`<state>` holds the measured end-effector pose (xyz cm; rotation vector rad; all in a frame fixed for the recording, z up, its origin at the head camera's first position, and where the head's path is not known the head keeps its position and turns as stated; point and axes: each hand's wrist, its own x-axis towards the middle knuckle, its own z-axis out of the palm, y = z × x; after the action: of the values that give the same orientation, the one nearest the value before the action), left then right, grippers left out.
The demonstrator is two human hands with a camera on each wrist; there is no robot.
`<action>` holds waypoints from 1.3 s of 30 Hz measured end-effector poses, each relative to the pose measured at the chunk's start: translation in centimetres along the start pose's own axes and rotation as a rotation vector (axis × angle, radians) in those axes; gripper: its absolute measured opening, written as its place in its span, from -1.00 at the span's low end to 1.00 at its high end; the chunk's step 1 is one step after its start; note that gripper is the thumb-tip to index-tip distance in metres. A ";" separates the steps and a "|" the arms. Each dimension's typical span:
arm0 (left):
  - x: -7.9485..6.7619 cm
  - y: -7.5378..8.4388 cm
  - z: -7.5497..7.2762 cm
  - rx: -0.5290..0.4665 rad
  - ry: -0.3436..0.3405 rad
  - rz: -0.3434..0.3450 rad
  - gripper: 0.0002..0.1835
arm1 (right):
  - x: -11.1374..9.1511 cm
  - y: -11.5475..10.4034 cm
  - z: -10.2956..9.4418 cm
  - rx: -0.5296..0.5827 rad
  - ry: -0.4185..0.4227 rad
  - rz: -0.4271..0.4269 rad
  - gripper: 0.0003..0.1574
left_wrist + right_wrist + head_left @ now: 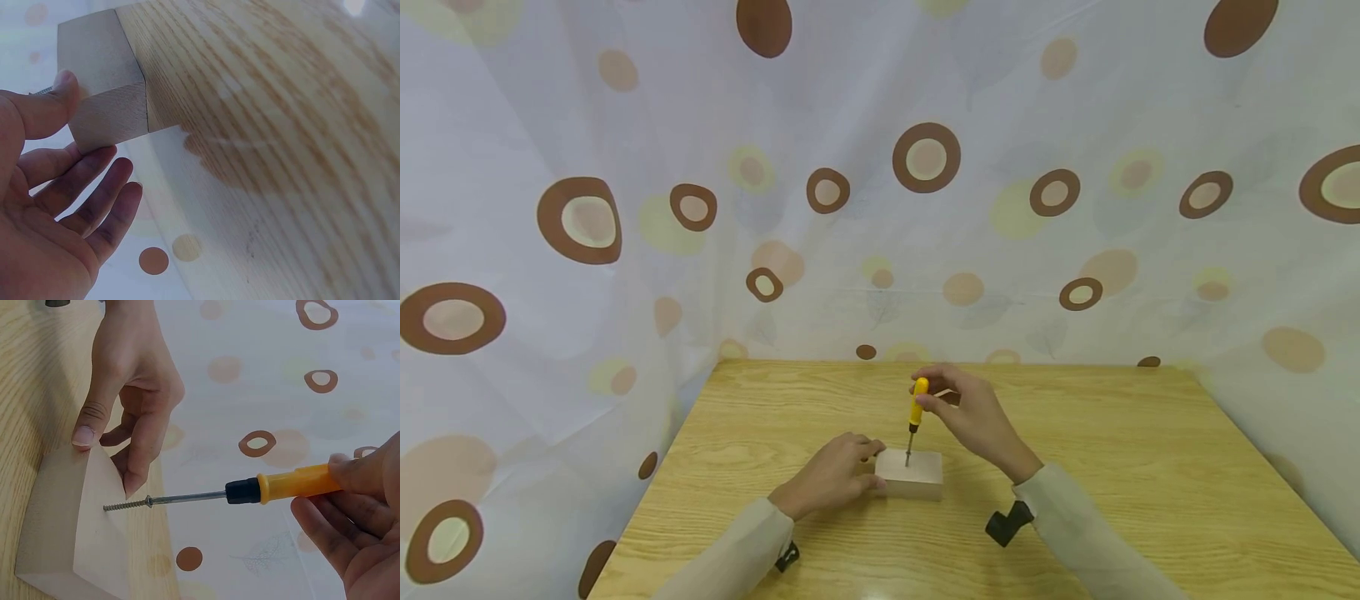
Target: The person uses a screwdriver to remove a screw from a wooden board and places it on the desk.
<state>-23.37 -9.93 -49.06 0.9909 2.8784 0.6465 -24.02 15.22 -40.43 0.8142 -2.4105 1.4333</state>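
Note:
A pale wooden block lies on the wood-grain table. My left hand grips its left end, thumb on the near side and fingers at the far side, as the left wrist view shows with the block. A screw stands in the block's top face, most of its thread exposed. My right hand pinches the yellow handle of a screwdriver between thumb and fingers. The screwdriver's tip meets the screw head, with shaft and screw in one line, tilted slightly in the head view.
The table stretches out on both sides of the block. A white curtain with brown and beige circles hangs behind it and along the sides. A black wrist device hangs below my right sleeve.

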 end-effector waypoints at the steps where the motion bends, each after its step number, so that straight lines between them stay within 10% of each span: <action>1: 0.0 0.0 0.0 -0.001 0.003 0.004 -0.42 | 0.0 -0.1 -0.1 -0.001 -0.007 0.000 -0.66; 39: 0.0 0.1 -0.1 -0.005 -0.004 -0.008 -0.41 | -0.1 -0.5 0.0 -0.005 -0.009 0.005 -0.64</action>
<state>-23.35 -9.91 -48.94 0.9780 2.8746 0.6496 -23.64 15.10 -40.11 0.8152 -2.4235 1.4274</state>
